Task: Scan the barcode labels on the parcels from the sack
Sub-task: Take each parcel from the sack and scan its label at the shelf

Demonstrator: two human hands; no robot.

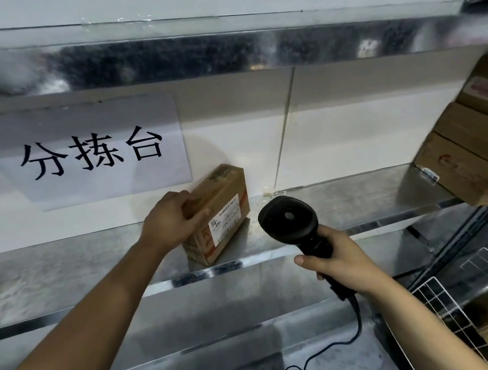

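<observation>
The left hand (174, 219) has its fingers (189, 200) curled over the top of a small cardboard parcel (218, 211) standing on the steel shelf (74, 269), near its front edge below the paper sign (93, 151). Its white barcode label (226, 221) faces the black scanner (290, 220), gripped by the right hand (343, 265), cable (326, 351) dangling. More boxes (479, 144) are stacked at the shelf's right end.
</observation>
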